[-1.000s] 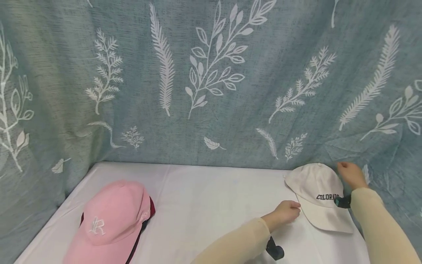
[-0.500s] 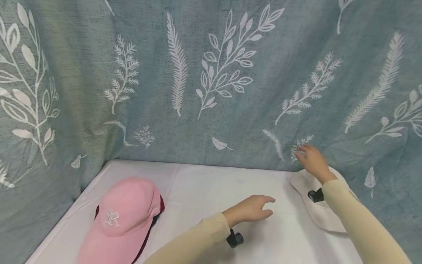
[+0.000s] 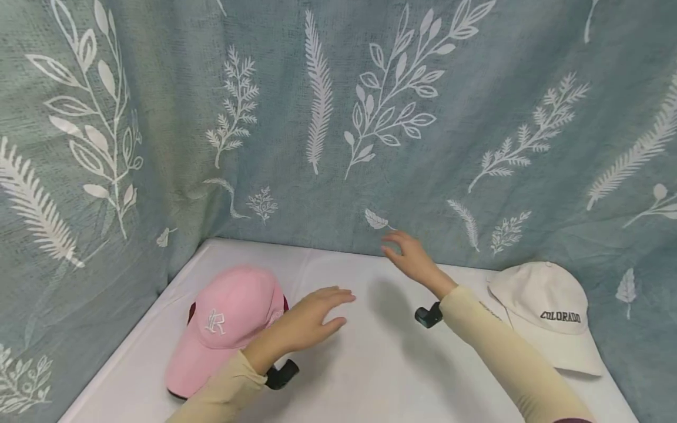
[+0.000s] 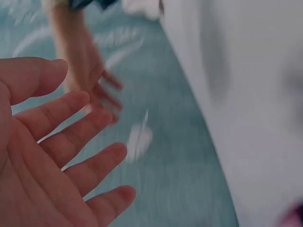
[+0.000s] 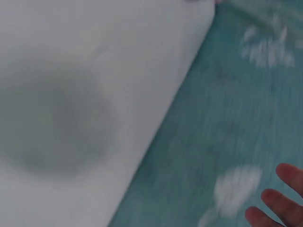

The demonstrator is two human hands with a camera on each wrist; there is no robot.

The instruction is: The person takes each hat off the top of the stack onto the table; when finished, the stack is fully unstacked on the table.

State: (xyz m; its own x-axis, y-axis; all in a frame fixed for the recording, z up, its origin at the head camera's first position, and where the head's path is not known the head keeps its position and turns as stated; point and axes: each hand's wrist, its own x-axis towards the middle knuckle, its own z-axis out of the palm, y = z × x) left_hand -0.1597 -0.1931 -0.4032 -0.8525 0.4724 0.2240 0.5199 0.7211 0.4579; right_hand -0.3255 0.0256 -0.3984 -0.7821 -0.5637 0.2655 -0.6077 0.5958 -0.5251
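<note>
On the left of the table in the head view lies a pink cap (image 3: pixel 238 311) with a white R, its dark red lining edge showing at the side. My left hand (image 3: pixel 304 323) hovers just right of it with fingers spread, its forearm covering part of the cap; the left wrist view shows an empty palm (image 4: pixel 52 151). Higher and farther right, my right hand (image 3: pixel 412 255) hangs over the back of the table, fingers loosely bent and holding nothing. A cream cap (image 3: pixel 550 311) lettered COLORADO lies at the right end, brim toward me, apart from both hands.
A white cloth covers the table (image 3: pixel 370 364). Behind it and along both sides hangs a blue-green curtain (image 3: pixel 291 211) with white leaf prints. A small black camera is strapped at each wrist.
Both hands have left the cream cap and swept left, the left hand toward the pink cap, the right to mid-table. Their fingers have loosened. The head view has turned left.
</note>
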